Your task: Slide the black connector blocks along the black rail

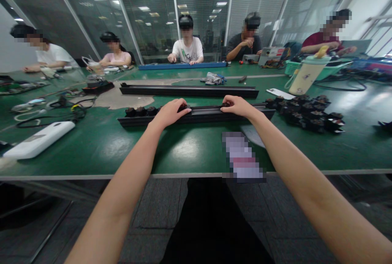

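Observation:
A long black channel-shaped rail (202,118) lies crosswise on the table in front of me. Several small black parts (141,111) sit in a row along its left end. My left hand (171,113) is over the rail just right of that row, its fingers closed around a small dark part (183,107). Farther right, my right hand (238,106) pinches another small black part (226,104) at the rail's top. My fingers partly cover both pieces, so their exact shape is hidden. Between my hands a stretch of the rail's groove shows.
Behind lies a second black rail (190,91). A heap of black parts (306,113) is at right, near a tumbler (309,76) and a phone (280,94). Another phone (243,156) overhangs the front edge. A white case (39,139) and cables lie left. Several people sit opposite.

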The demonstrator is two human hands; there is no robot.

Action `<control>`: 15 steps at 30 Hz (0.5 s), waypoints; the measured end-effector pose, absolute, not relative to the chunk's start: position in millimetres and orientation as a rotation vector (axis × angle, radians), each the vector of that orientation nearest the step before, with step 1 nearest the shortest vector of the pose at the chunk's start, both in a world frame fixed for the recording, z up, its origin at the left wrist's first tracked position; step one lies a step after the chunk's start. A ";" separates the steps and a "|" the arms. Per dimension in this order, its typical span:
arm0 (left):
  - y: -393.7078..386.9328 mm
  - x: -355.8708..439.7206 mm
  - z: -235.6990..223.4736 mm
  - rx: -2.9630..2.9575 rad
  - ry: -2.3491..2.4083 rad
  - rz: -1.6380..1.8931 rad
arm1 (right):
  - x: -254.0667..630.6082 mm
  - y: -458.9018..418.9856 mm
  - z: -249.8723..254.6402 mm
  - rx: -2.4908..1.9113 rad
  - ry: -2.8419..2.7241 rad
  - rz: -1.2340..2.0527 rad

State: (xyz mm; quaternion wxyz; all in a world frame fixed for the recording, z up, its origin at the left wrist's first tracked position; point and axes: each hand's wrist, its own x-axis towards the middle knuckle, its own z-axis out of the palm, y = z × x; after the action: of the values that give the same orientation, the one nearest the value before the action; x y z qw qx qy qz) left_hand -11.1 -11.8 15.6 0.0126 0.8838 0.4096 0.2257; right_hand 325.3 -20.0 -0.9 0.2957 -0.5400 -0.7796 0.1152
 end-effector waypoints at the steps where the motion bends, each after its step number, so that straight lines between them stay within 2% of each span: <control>1: -12.1 -10.8 15.8 2.754 1.282 0.703 | 326.5 -20.4 -0.6 -1.440 -2.068 0.315; 15: -12.0 -11.5 15.5 2.764 1.283 0.698 | 327.7 -15.5 -12.3 -1.511 -2.051 0.226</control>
State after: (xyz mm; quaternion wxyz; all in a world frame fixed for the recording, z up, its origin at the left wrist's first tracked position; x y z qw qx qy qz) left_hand -11.5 -12.0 15.5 0.0078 0.8841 0.4105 0.2233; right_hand 327.7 -15.5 -12.3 0.2878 -0.5657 -0.7681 0.0848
